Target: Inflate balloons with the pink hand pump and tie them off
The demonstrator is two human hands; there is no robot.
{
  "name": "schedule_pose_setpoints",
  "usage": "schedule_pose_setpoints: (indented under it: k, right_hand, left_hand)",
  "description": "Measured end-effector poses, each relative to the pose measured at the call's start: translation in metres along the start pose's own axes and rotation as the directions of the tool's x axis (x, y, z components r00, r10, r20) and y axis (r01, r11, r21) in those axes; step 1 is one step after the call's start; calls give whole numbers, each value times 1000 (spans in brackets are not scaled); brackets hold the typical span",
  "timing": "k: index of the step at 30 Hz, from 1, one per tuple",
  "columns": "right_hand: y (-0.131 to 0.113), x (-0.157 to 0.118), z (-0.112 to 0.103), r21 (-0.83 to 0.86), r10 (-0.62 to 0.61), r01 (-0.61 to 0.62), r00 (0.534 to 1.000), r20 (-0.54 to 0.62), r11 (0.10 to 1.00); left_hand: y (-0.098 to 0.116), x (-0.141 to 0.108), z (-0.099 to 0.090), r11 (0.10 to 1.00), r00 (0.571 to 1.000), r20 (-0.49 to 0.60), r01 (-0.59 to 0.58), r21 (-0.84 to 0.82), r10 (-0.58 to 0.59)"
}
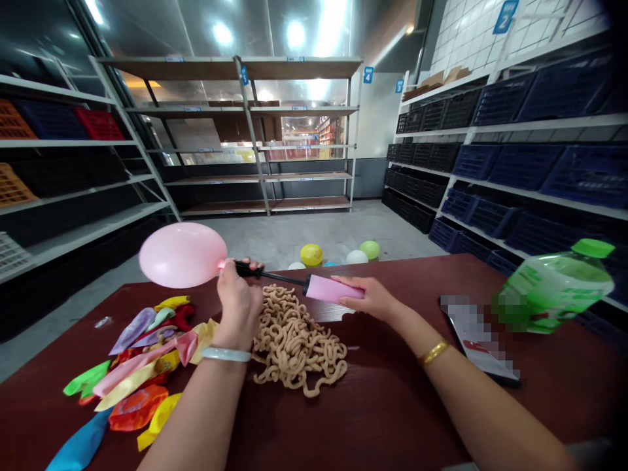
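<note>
A pink balloon [182, 255], partly blown up, sits on the end of a hand balloon pump [330, 289] with a pink barrel and a black rod. My left hand [236, 297] is closed around the balloon's neck and the pump's black end. My right hand [371, 298] grips the pink barrel, and the rod shows between the two hands. Below the pump lies a heap of tan, curly strands [297, 340]. Left of my left wrist are several uninflated balloons [140, 407] in many colours.
On the dark red table [392, 405], a phone-like flat object [481, 343] and a green-capped bottle [559, 288] stand at the right. Several inflated balloons [311, 254] rest beyond the far edge. Shelves with crates [520, 163] line the sides; a rack [250, 137] stands behind.
</note>
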State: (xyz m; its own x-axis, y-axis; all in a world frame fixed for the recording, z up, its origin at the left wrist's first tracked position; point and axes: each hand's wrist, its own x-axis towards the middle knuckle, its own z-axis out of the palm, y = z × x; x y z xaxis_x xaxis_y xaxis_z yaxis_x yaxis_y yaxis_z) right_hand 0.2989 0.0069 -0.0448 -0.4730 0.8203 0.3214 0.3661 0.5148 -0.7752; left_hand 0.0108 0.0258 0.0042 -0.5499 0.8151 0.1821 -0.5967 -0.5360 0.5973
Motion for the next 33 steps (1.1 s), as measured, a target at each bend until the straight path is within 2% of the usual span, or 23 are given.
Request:
schedule_pose_setpoints:
  k: [5,9,11,14,18,22,25,29,33]
  right_hand:
    - [-11,-2,14,9,-18,19,999,-49,1000]
    - [-16,-1,19,17,-18,19,999,-41,1000]
    - [-14,0,17,43,-3,4,1000,-15,999]
    - [-7,2,11,75,44,-46,999,27,996]
    - [2,1,1,143,182,-200,974,133,969]
    - [5,-1,-8,151,216,-243,961,174,958]
    - [4,-1,-9,129,190,-209,971,145,969]
    - [-2,0,3,113,109,-114,993,55,987]
    - [-9,-1,19,182,130,-132,991,28,974]
  left_hand:
    - [-33,-44,20,992,987,105,129,-18,-126]
    - [-38,-57,26,991,985,111,132,-15,-129]
    - [-32,-49,23,991,987,84,134,6,-134]
    - [-15,-23,13,995,995,26,97,25,-98]
    - [11,10,-5,999,997,-76,-1,47,4]
    - [17,18,-11,998,996,-72,-41,52,45]
    - [1,6,-5,1000,998,-58,-8,13,9]
    - [-28,-24,10,995,995,18,101,-28,-100]
    - [-43,-53,23,990,987,87,137,-25,-134]
